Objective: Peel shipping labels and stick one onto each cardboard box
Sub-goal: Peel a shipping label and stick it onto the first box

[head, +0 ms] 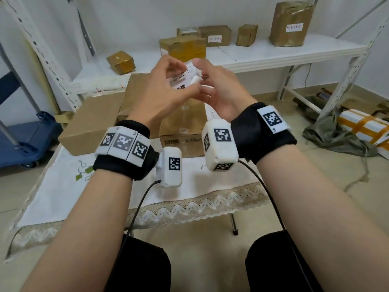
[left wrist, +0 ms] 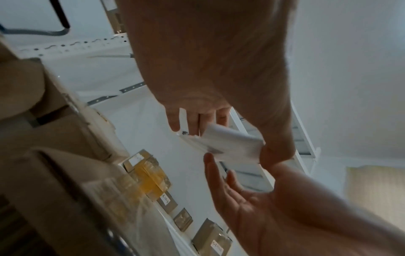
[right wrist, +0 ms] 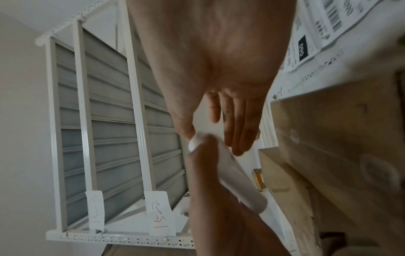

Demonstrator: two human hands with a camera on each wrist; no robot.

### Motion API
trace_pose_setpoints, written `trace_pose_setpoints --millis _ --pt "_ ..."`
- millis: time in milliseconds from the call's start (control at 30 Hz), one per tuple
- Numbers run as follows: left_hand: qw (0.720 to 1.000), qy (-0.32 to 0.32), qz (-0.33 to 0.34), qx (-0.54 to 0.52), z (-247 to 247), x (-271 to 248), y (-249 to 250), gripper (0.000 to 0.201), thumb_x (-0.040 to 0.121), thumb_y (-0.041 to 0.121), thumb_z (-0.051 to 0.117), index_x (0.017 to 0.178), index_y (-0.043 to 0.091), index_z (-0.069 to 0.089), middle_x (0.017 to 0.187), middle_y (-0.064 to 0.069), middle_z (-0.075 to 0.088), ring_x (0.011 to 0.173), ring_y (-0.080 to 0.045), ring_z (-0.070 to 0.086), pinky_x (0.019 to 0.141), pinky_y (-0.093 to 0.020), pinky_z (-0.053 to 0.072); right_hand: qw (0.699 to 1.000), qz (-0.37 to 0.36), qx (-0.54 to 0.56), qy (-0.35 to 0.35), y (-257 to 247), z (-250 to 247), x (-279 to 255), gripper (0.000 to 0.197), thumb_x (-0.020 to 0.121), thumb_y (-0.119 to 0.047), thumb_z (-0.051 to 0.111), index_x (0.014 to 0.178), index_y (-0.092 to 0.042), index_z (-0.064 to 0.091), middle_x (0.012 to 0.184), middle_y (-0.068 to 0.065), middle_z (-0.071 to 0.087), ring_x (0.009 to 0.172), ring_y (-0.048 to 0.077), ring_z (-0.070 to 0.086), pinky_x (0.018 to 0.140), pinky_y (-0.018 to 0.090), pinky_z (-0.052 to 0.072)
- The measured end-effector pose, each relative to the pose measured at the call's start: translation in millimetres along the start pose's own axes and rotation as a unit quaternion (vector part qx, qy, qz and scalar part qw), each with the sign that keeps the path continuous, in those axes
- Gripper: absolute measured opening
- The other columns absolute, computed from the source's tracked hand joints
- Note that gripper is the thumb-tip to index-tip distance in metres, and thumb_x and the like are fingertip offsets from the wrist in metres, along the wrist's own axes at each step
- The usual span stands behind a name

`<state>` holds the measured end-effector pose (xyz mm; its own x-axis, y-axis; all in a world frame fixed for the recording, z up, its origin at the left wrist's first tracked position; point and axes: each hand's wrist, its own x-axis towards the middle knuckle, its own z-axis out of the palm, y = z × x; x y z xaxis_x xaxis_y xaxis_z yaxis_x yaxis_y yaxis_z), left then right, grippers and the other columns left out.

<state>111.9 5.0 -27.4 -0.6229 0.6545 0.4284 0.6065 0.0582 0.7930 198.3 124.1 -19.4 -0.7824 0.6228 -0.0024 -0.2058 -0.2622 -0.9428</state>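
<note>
Both my left hand (head: 162, 89) and right hand (head: 219, 89) pinch one label (head: 182, 77) between them, so I should peel slowly from its corner, keeping it flat.

We count two hands, the left hand (head: 162, 91) and the right hand (head: 221, 89), and between them one shipping label (head: 183, 77). On the counter (head: 63, 186) we count two cardboard boxes: a flat one (head: 90, 125) and a bigger one (head: 183, 116). On the white shelf (head: 273, 49) we count six parcels; three of them carry a small handwritten tag. One white parcel with orange tape (head: 366, 127) lies on the floor. Each wrist wears one black band.
</note>
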Motion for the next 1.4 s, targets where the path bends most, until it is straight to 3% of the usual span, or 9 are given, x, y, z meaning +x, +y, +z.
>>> trace_pose_setpoints --millis 233,400,500,567,700,867,967,1233,1400 --pt "0.989 -0.041 0.053 0.131 -13 14 -6 0.066 0.076 0.041 0.085 0.128 0.021 0.049 0.132 0.006 0.057 0.121 -0.006 0.054 0.089 -0.005 0.038 0.998 -0.014 -0.061 0.025 14 13 19 0.032 0.089 0.012 0.056 0.100 -0.016 0.045 0.092 0.015 0.054 0.070 0.022 0.049 0.047 0.027 0.040" --pt "0.982 -0.067 0.060 0.168 -17 18 -8 0.071 0.070 0.042 0.088 0.126 0.029 0.046 0.133 0.005 0.057 0.119 -0.012 0.055 0.089 -0.020 0.048 0.997 -0.022 -0.071 0.006 17 7 30 0.033 0.089 0.017 0.052 0.098 -0.012 0.064 0.107 0.018 0.069 0.089 0.030 0.064 0.067 0.038 0.056" --pt "0.980 -0.084 0.040 0.175 -20 19 -9 0.075 0.069 0.041 0.089 0.131 0.027 0.048 0.127 0.013 0.056 0.110 -0.006 0.054 0.076 -0.003 0.042 0.997 -0.008 -0.079 0.005 20 0 38 0.033 0.090 0.017 0.054 0.104 -0.006 0.071 0.121 0.021 0.071 0.107 0.039 0.070 0.095 0.053 0.058" --pt "0.978 -0.099 0.031 0.179 -22 19 -11 0.079 0.067 0.040 0.091 0.133 0.026 0.049 0.128 0.013 0.056 0.111 -0.004 0.054 0.081 0.001 0.040 0.996 0.001 -0.085 -0.001 21 -3 40 0.033 0.092 0.017 0.054 0.111 -0.004 0.070 0.124 0.024 0.069 0.111 0.040 0.070 0.094 0.051 0.059" --pt "0.977 -0.140 -0.003 0.158 -26 16 -16 0.089 0.058 0.046 0.094 0.133 0.028 0.051 0.134 0.008 0.057 0.119 -0.013 0.059 0.099 -0.033 0.051 0.996 -0.001 -0.093 -0.008 24 -3 39 0.037 0.094 0.016 0.054 0.123 -0.003 0.068 0.113 0.018 0.072 0.093 0.030 0.074 0.080 0.036 0.064" --pt "0.996 -0.063 -0.035 0.055 -23 16 -28 0.032 0.095 0.043 0.066 0.120 0.026 0.061 0.118 0.011 0.062 0.110 -0.012 0.064 0.091 -0.033 0.058 0.992 0.012 -0.118 -0.032 38 3 37 0.035 0.096 0.012 0.055 0.123 -0.005 0.069 0.121 0.016 0.069 0.093 0.027 0.071 0.076 0.034 0.063" --pt "0.998 0.001 -0.051 0.048 -22 19 -33 0.012 0.100 0.032 0.062 0.109 0.024 0.065 0.110 0.009 0.060 0.101 -0.007 0.061 0.066 -0.012 0.056 0.989 0.010 -0.140 -0.047 45 3 35 0.038 0.096 0.014 0.052 0.127 -0.003 0.067 0.123 0.016 0.068 0.096 0.024 0.068 0.077 0.031 0.061" --pt "0.983 -0.027 -0.180 -0.030 -22 19 -43 0.014 0.090 0.008 0.071 0.092 0.022 0.071 0.101 -0.001 0.069 0.095 -0.013 0.067 0.061 -0.016 0.050 0.976 -0.021 -0.206 -0.061 48 -5 40 0.043 0.091 0.018 0.054 0.120 -0.010 0.069 0.130 0.014 0.067 0.121 0.027 0.065 0.102 0.038 0.056" --pt "0.975 -0.049 -0.211 -0.055 -24 11 -40 0.011 0.089 0.005 0.074 0.097 0.011 0.073 0.098 -0.003 0.070 0.078 -0.010 0.065 0.057 -0.012 0.053 0.969 -0.029 -0.228 -0.087 45 -11 39 0.048 0.088 0.021 0.051 0.118 -0.014 0.067 0.122 0.010 0.068 0.108 0.021 0.067 0.087 0.026 0.055"
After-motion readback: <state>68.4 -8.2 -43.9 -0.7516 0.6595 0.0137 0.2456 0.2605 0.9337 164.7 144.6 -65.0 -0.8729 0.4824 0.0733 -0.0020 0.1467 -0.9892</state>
